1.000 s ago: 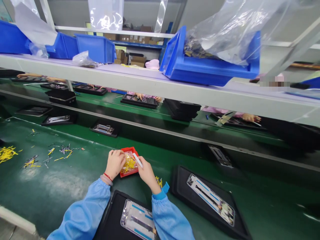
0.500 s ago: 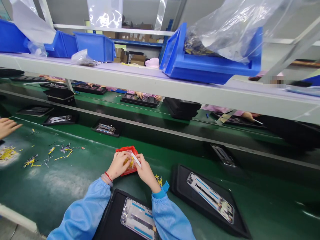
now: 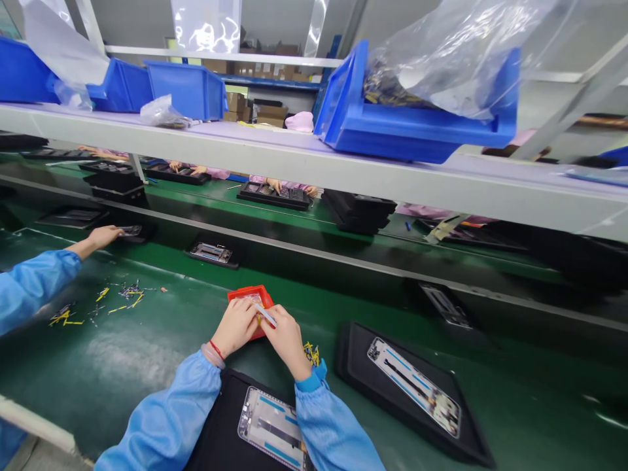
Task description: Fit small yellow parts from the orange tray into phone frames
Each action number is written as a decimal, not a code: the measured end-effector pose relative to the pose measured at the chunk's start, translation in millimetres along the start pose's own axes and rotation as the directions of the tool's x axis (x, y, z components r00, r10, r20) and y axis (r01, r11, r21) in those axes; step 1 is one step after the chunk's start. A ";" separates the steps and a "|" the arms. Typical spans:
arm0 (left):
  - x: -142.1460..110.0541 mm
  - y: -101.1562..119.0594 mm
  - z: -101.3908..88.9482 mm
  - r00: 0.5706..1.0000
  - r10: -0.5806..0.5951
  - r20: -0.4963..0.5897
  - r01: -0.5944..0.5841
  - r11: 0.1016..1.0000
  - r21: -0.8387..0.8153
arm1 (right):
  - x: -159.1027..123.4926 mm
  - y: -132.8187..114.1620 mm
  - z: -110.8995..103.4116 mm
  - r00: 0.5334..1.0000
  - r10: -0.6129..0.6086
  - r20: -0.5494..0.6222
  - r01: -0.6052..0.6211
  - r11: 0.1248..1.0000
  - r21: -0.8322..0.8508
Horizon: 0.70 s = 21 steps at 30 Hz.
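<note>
Both hands meet over a small red bin (image 3: 252, 290) that holds a clear bag and some yellow bits. My right hand (image 3: 287, 337) pinches a flat white stick (image 3: 265, 315), its upper end pointing towards the left fingers. My left hand (image 3: 235, 325) is closed at the bin's near side, fingertips close to the right ones; what it pinches is hidden. Below my wrists, a silver phone frame (image 3: 262, 409) with blue strips lies on a black tray (image 3: 220, 412). By my right wrist is a small heap of yellow-and-dark strips (image 3: 311, 354).
Another phone frame (image 3: 415, 386) rests on a black tray to the right. Farther back, more frames (image 3: 210, 252) lie on trays along the green line. A co-worker's hand (image 3: 103, 237) reaches in at left, beyond scattered strips (image 3: 130, 294). Blue bins (image 3: 412, 131) stand on the overhead shelf (image 3: 275, 147).
My hands have drawn closer together over the red bin, and the white stick sits lower between them. At left, the co-worker's hand has moved forward to a phone frame on the line.
</note>
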<state>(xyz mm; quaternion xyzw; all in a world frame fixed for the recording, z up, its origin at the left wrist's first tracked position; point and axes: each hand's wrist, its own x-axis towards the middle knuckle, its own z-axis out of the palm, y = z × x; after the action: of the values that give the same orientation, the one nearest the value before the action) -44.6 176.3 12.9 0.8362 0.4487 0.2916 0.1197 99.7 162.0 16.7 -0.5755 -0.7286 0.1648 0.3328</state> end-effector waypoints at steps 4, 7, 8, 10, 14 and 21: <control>0.4 -0.4 -4.6 0.999 -0.021 -0.025 0.020 0.999 -0.050 | 1.6 2.9 -1.1 1.000 0.004 -0.020 -0.005 1.000 -0.005; 0.9 -7.0 -10.5 0.990 -0.101 -0.095 0.089 0.989 -0.122 | 3.3 6.8 -1.9 0.997 0.031 -0.066 -0.031 1.000 0.001; 1.1 -10.1 -12.2 0.983 -0.137 -0.120 0.117 0.981 -0.156 | 3.8 8.3 -1.7 0.996 0.043 -0.082 -0.043 0.999 0.004; 1.8 -16.0 -14.0 0.966 -0.209 -0.152 0.168 0.955 -0.243 | 4.4 11.7 0.0 0.993 0.064 -0.102 -0.063 0.998 0.013; 4.0 -21.7 -10.0 0.937 -0.322 -0.138 0.230 0.863 -0.450 | 5.4 17.4 6.3 0.990 0.089 -0.111 -0.083 0.995 0.060; 5.0 -12.6 -1.1 0.910 -0.412 -0.042 0.260 0.647 -0.717 | 7.2 13.3 4.5 0.989 0.067 -0.130 -0.032 0.966 0.256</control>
<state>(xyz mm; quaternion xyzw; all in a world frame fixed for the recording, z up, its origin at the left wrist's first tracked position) -51.7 187.5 9.9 0.5962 0.4625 0.4940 0.4319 105.5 173.2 7.3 -0.5563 -0.6623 0.2248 0.4487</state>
